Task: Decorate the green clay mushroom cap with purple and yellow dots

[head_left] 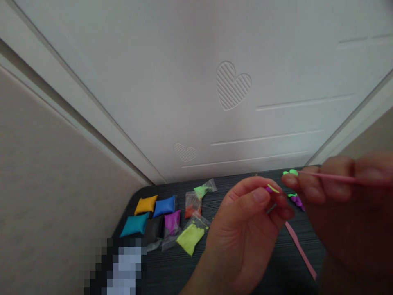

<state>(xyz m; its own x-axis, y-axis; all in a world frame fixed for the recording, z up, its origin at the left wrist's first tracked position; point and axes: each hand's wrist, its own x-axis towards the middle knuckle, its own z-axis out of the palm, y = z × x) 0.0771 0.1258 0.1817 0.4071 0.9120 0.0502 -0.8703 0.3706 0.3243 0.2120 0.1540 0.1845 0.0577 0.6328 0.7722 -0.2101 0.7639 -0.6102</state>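
My left hand [245, 229] pinches a small purple clay piece [269, 188] between thumb and fingers. A thin yellow-green strip [273, 189] lies along that piece. My right hand [340, 205], raised close to the camera and blurred, is closed on a slim pink modelling tool [331, 177]. Bright green clay pieces [293, 172] show beside its fingertips, by the far table edge. Partly behind this hand lies a purple clay shape [296, 200] with green on top. Below the hands a second pink tool [299, 248] rests on the table.
On the dark table [166, 270] at left lie clay packs: orange-yellow [146, 204], blue [165, 206], teal [134, 225], black [154, 229], purple [172, 223]. Opened bags hold red-orange [193, 211], green [201, 191] and yellow-green clay [190, 238]. A white panel [153, 102] stands behind.
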